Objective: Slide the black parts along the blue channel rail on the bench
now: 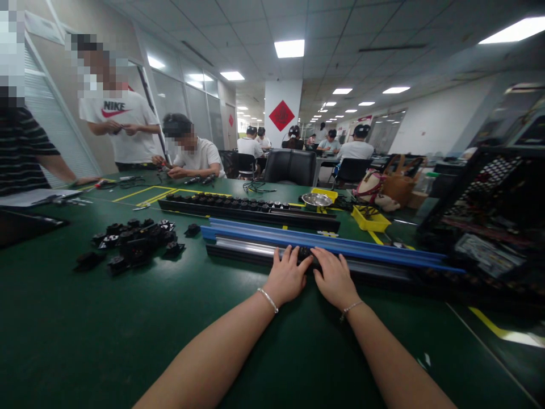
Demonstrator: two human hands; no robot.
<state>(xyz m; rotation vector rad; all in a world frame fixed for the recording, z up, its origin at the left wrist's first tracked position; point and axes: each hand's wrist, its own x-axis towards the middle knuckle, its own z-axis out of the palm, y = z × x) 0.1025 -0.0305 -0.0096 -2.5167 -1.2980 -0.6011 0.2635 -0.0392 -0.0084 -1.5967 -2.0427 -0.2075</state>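
Note:
My left hand and my right hand meet at a long black rail with a shiny metal channel. Between their fingertips sits a small black part on the rail, partly covered by the fingers. Both hands are closed around it, fingers bent over the rail's far side. Right behind runs a long blue rail, parallel and close to the black one. To the left lies a loose pile of similar black parts.
Farther back, another black rail carries a row of black parts. Behind stand a metal bowl and a yellow bin. A black perforated frame rises at the right. Co-workers are across the green table and at the left.

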